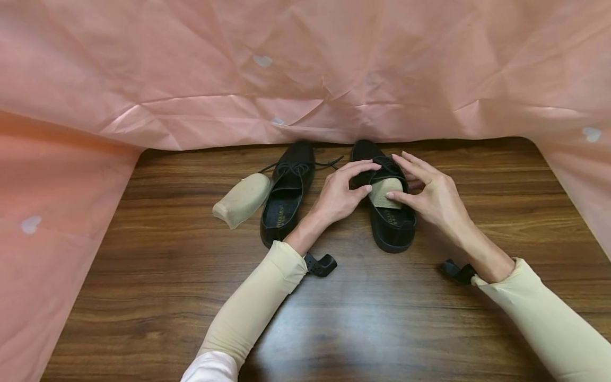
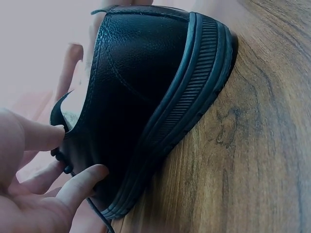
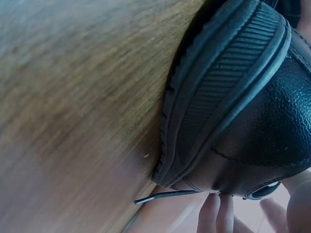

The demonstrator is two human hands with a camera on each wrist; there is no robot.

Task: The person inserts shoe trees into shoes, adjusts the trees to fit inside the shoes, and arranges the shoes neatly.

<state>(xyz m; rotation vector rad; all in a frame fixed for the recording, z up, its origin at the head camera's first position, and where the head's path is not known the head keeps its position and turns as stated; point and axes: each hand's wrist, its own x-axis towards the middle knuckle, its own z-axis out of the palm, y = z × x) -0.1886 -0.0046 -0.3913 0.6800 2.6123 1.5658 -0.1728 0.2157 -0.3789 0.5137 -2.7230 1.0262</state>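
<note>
Head view | beige moulded shoe insert [image 1: 386, 193] sits inside black leather lace-up shoe [image 1: 392, 241] | left hand [image 1: 338, 195] and right hand [image 1: 436, 199] flank it, fingers apart | second black shoe [image 1: 298, 154], second beige insert [image 1: 244, 200] alongside | pink heart-print curtain [image 1: 329, 79] hangs just beyond

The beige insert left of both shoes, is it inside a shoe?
No, that insert lies on the wood beside the left shoe.
</note>
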